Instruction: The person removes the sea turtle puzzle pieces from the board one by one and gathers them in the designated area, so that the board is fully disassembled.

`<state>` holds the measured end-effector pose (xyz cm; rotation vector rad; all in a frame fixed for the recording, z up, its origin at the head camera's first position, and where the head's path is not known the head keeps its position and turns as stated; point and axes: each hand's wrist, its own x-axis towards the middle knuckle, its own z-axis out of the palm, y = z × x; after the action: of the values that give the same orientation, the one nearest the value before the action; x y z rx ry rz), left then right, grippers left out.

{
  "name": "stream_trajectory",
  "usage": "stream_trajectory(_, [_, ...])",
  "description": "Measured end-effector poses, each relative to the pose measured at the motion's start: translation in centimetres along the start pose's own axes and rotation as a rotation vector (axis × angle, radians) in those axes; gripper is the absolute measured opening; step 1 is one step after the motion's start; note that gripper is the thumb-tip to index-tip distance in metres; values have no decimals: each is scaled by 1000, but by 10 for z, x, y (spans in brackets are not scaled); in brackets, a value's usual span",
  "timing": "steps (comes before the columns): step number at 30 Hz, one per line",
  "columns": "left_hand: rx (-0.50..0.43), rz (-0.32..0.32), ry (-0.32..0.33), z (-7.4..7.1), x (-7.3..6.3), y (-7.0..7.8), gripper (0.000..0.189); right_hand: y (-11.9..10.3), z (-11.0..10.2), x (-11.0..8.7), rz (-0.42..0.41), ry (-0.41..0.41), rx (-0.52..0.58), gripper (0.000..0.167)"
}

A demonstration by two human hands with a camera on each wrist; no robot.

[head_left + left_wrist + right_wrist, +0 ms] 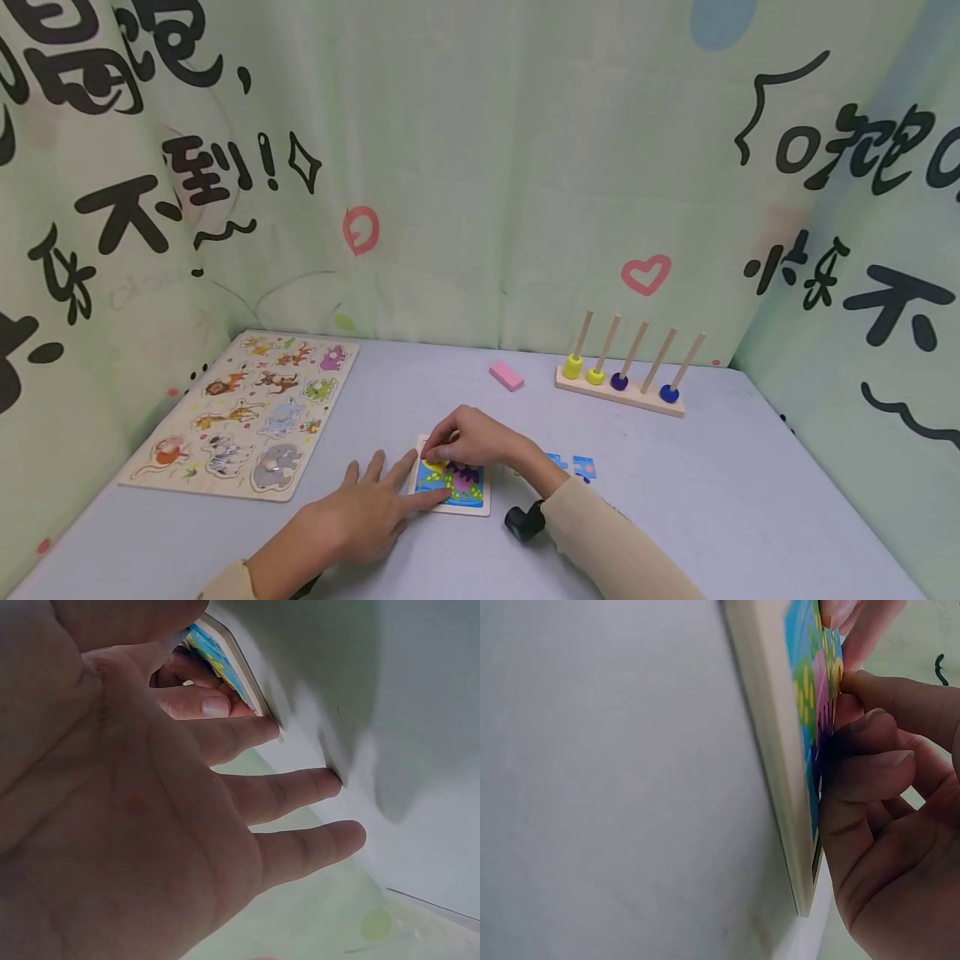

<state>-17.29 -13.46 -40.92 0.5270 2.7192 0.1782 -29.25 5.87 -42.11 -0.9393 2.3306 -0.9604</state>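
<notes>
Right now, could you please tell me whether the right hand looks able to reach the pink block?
Probably yes; nothing visible stands between the right hand and the pink block, though that hand touches the small puzzle.

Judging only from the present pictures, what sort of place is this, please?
Probably a play or activity corner, perhaps a staged one. A small jigsaw and an animal puzzle board lie on a table, and cloth with lettering hangs behind and at both sides.

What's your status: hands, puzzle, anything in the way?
Left hand spread, touching puzzle. Right hand at its far-left corner, fingers bent. Loose pieces to the right, not blocking.
</notes>
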Motion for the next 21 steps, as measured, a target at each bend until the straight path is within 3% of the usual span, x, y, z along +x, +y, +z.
stream_trajectory(21, [-36, -10, -32, -1, 3, 0, 55, 5, 0, -3, -10, -7, 84, 13])
